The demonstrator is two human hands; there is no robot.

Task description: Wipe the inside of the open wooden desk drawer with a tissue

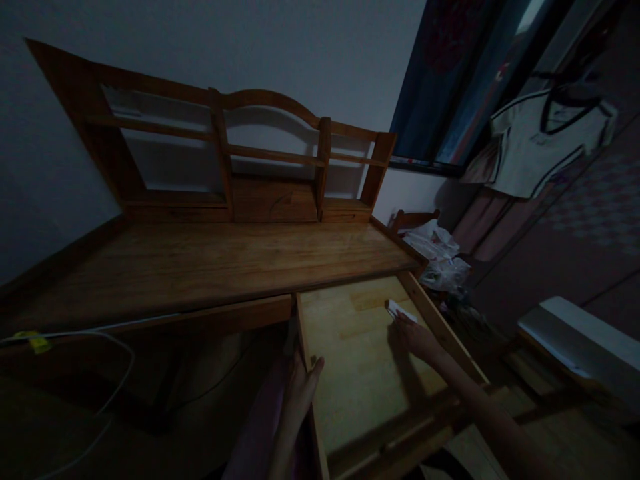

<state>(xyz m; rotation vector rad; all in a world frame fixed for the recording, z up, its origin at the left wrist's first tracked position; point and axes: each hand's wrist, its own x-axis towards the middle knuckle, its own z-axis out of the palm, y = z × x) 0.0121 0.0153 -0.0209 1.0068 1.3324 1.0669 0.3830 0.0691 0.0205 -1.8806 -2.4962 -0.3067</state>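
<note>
1. Two hazards, by judgement, attend the wooden drawer (350,380), standing well out from the desk (250,260): it could tilt or slip from its opening if the left hand (300,387) presses hard on its left side wall (301,327).
2. A loose pinch could drop the folded white cloth (404,313), possibly tissue, or a rough grain could snag it; dim light would hide either fault.
3. The right hand (415,337) closes its fingers narrowly on that cloth, over the far right part of the drawer's floor.
4. The left hand clasps the side wall, thumb inside, other fingers largely hidden; how firmly, one cannot tell.
</note>
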